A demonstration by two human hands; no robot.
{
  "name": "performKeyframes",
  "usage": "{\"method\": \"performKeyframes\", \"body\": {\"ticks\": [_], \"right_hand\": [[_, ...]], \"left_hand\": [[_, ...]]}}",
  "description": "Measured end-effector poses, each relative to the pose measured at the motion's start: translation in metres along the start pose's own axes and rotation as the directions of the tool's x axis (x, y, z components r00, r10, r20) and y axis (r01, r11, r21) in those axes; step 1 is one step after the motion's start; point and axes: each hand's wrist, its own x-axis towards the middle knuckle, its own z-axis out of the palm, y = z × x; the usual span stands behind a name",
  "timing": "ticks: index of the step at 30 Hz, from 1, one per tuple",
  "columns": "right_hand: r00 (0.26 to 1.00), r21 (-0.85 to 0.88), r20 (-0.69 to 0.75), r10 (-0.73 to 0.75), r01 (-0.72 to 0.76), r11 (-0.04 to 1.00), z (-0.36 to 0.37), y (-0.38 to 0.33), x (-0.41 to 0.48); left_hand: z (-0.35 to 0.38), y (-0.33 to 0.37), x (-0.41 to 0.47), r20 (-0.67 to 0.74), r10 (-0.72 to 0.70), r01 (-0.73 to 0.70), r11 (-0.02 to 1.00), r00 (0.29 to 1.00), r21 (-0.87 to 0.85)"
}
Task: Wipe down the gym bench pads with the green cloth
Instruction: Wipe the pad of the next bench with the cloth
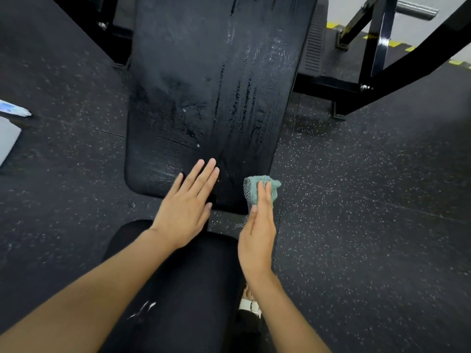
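Observation:
The long black back pad [209, 93] of the gym bench runs away from me, streaked with wet smears. A second black seat pad [188, 276] lies closer, under my forearms. My left hand [186, 202] rests flat with straight fingers on the near end of the back pad. My right hand [258, 230] presses the crumpled green cloth [254, 189] with straight fingers against the back pad's near right corner and side edge.
Black steel frame legs [397, 64] stand at the back right and back left [107, 24]. Speckled black rubber flooring [369, 200] surrounds the bench. A white and blue object [12, 109] lies at the left edge. Yellow-black tape [397, 43] marks the far floor.

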Motion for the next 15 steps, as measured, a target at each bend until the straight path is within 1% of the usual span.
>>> {"method": "performKeyframes", "body": {"ticks": [1, 2, 3, 4, 5, 6, 7, 8, 9, 10, 12, 15], "right_hand": [[1.0, 0.018, 0.007, 0.023, -0.023, 1.0, -0.003, -0.006, -0.003], [0.999, 0.035, 0.009, 0.034, -0.034, 0.999, -0.006, -0.014, -0.006], [0.999, 0.046, 0.011, 0.032, -0.032, 0.998, -0.008, -0.024, -0.009], [1.0, 0.055, 0.014, 0.015, -0.016, 0.998, -0.01, -0.036, -0.012], [1.0, 0.063, 0.019, -0.013, 0.012, 0.998, -0.012, -0.05, -0.016], [0.998, 0.072, 0.028, -0.051, 0.049, 0.996, -0.014, -0.066, -0.02], [0.994, 0.08, 0.04, -0.097, 0.094, 0.992, -0.016, -0.084, -0.024], [0.988, 0.084, 0.056, -0.147, 0.142, 0.986, -0.018, -0.1, -0.029], [0.979, 0.086, 0.075, -0.191, 0.185, 0.979, -0.02, -0.116, -0.034], [0.97, 0.091, 0.099, -0.223, 0.214, 0.973, -0.023, -0.13, -0.04], [0.951, 0.102, 0.152, -0.27, 0.256, 0.961, -0.029, -0.157, -0.053], [0.9, 0.025, 0.179, -0.397, 0.399, 0.916, -0.034, -0.188, -0.073]], "left_hand": [[-0.007, 0.005, -0.004, 0.021, -0.012, 0.014, 0.994, 1.0, -0.106], [-0.014, 0.009, -0.007, 0.049, -0.045, 0.057, 0.963, 0.998, -0.262], [-0.025, 0.014, -0.008, 0.097, -0.104, 0.137, 0.88, 0.99, -0.455], [-0.041, 0.02, -0.008, 0.178, -0.171, 0.246, 0.724, 0.969, -0.644], [-0.059, 0.026, -0.007, 0.264, -0.208, 0.335, 0.503, 0.942, -0.797], [-0.078, 0.031, -0.007, 0.32, -0.223, 0.373, 0.266, 0.921, -0.889], [-0.097, 0.035, -0.007, 0.364, -0.236, 0.391, 0.075, 0.901, -0.917], [-0.116, 0.037, -0.009, 0.402, -0.243, 0.4, -0.057, 0.883, -0.915], [-0.135, 0.038, -0.013, 0.416, -0.242, 0.395, -0.133, 0.876, -0.909], [-0.151, 0.038, -0.019, 0.405, -0.235, 0.374, -0.163, 0.884, -0.913], [-0.178, 0.036, -0.033, 0.357, -0.229, 0.325, -0.164, 0.906, -0.931], [-0.206, 0.031, -0.056, 0.324, -0.217, 0.288, -0.182, 0.921, -0.94]]}}
